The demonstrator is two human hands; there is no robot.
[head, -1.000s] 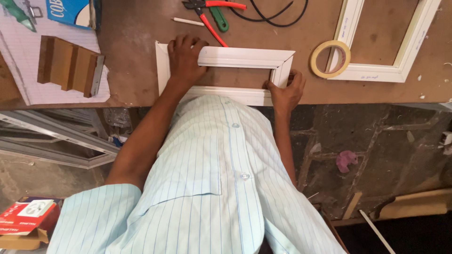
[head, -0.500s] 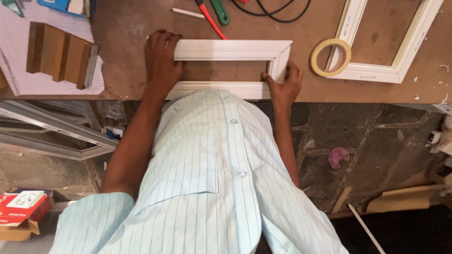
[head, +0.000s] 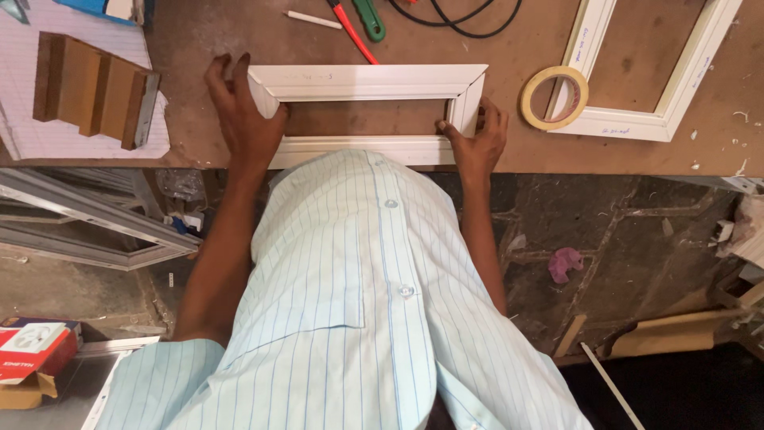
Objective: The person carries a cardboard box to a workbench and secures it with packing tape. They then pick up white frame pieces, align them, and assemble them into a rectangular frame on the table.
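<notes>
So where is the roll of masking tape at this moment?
In the head view the roll of tape lies flat on the brown workbench, right of the white frame held by both hands, leaning against the lower left corner of a second white frame.

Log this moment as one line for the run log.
left hand: grips left end of white rectangular moulding frame | right hand: presses right corner | frame: flat on brown workbench

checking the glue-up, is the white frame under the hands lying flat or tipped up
Lying flat: the white frame rests on the brown table, both hands pressing its ends.
</notes>
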